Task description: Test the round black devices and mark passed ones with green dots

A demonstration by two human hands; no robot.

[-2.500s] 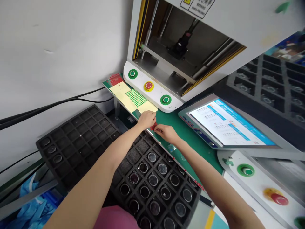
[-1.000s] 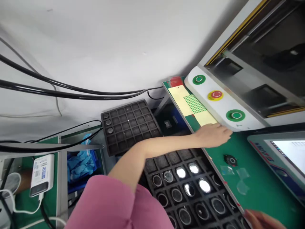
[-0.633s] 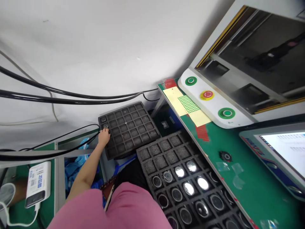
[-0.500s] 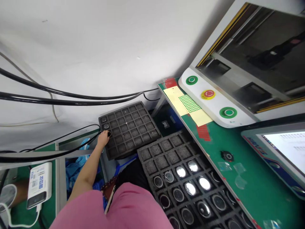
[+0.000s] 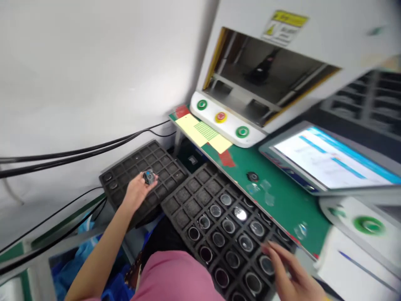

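My left hand [image 5: 137, 192] is closed on a round black watch case [image 5: 149, 177] with a blue dot and a shiny, clear-looking cover. It holds the case above the far black foam tray [image 5: 159, 155], where two dark round pieces [image 5: 110, 180] sit in the left corner pockets. Over the right side of the near foam tray [image 5: 180, 194], my right hand [image 5: 291, 271] has its fingers stretched out, slightly blurred, and nothing shows in them. Several round glass-faced pieces [image 5: 232, 259] fill the near tray's closer pockets.
On the green bench [image 5: 283, 209] lie a round black part [image 5: 252, 176] and clear plastic scraps [image 5: 269, 198]. Behind stand a white machine with buttons [image 5: 221, 117] and a monitor [image 5: 332, 159]. Paper with a pen [image 5: 366, 267] lies at right. Black cables [image 5: 78, 156] cross the left side.
My left hand has lifted from the far tray's left pockets and moved right with the watch case. My right hand has come into view at lower right. The view has turned rightward.
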